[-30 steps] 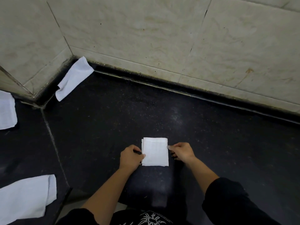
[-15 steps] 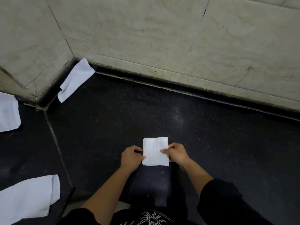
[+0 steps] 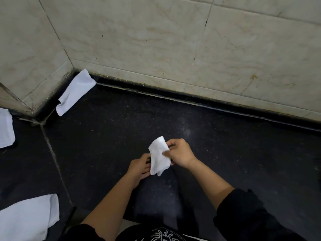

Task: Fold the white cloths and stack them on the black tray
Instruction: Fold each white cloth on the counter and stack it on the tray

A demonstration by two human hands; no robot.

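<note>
A small folded white cloth (image 3: pixel 159 158) hangs tilted just above the black counter (image 3: pixel 225 153), its lower corner drooping. My right hand (image 3: pixel 180 153) pinches the cloth's right edge between thumb and fingers. Just left of and below it is my left hand (image 3: pixel 139 166), with its fingers stretched towards the cloth's lower left side, touching or nearly touching it. I cannot make out a black tray against the dark surface.
Three more white cloths lie around: one (image 3: pixel 76 92) in the back left corner against the tiled wall (image 3: pixel 156 40), one (image 3: pixel 6 130) at the left edge, and a larger one (image 3: pixel 27 218) at the bottom left. A seam (image 3: pixel 52 153) runs down the counter.
The folded cloth lay flat between both hands; my right hand moved onto it, pinched it and lifted it off the counter. My left hand let go of the left edge.
</note>
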